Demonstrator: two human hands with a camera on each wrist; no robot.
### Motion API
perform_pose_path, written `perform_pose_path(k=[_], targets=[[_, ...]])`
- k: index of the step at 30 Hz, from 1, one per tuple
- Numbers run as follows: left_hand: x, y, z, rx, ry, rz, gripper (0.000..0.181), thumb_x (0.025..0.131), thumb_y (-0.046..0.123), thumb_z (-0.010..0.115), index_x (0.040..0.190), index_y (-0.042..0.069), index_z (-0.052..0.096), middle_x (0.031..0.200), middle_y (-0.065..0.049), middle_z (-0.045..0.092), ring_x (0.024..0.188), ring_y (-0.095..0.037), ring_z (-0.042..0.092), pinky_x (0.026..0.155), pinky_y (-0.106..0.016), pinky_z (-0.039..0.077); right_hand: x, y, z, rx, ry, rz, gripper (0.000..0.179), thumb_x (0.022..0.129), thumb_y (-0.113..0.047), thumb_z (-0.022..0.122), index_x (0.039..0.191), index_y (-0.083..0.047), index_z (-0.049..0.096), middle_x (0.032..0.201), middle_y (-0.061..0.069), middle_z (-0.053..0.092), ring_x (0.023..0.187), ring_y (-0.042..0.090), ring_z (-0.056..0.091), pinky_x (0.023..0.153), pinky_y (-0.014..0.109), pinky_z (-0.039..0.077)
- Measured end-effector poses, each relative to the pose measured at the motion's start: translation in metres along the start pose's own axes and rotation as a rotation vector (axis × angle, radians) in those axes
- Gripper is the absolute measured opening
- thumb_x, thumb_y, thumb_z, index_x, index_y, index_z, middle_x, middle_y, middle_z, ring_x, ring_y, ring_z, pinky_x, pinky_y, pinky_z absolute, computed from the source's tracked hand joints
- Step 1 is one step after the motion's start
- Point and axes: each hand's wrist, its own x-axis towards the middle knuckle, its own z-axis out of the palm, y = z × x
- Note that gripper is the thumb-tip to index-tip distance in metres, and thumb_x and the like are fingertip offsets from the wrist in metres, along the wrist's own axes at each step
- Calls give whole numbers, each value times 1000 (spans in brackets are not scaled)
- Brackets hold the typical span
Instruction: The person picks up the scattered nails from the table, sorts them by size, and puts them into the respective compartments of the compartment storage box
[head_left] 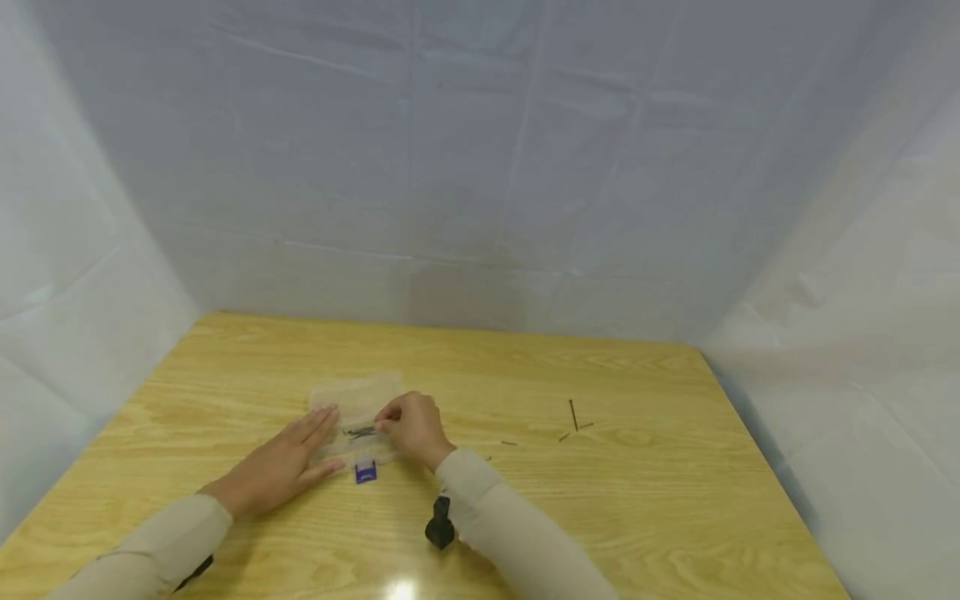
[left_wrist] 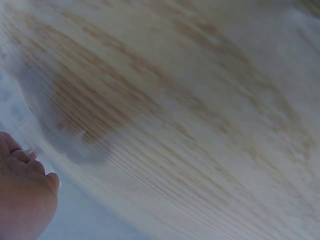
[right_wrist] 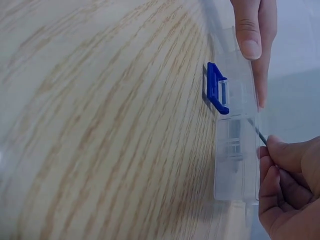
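Note:
A clear plastic box (right_wrist: 232, 180) with a blue latch (right_wrist: 215, 92) lies open on the table. Dark thin nails (head_left: 362, 432) lie crossed inside it. My left hand (head_left: 288, 458) rests on the box's left side with fingers extended; in the right wrist view its thumb presses the box edge. Over the box's right part, my right hand (head_left: 416, 429) pinches a thin dark nail (right_wrist: 261, 134) between thumb and fingertips, its far end inside the box. At the lower left of the left wrist view, a hand (left_wrist: 25, 195) touches clear plastic.
To the right on the wooden table (head_left: 660, 483) lie a long nail (head_left: 573, 415) and several short ones, such as a short nail (head_left: 508, 443) nearer the right hand. White sheeting (head_left: 480, 167) hangs behind and at both sides.

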Motion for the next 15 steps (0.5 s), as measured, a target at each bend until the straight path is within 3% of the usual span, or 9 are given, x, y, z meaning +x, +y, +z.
perform_pose_path(k=[15], targets=[[2,-1,1,18,24,25,75,98,47,49,147,-6,29,153,-23,26,139,-43,27,111,-59,25,-4,10,-16,-13,34,-32,10,88,-14,70,93,-8,77,89,0,74,77,7,66,66,17,53]])
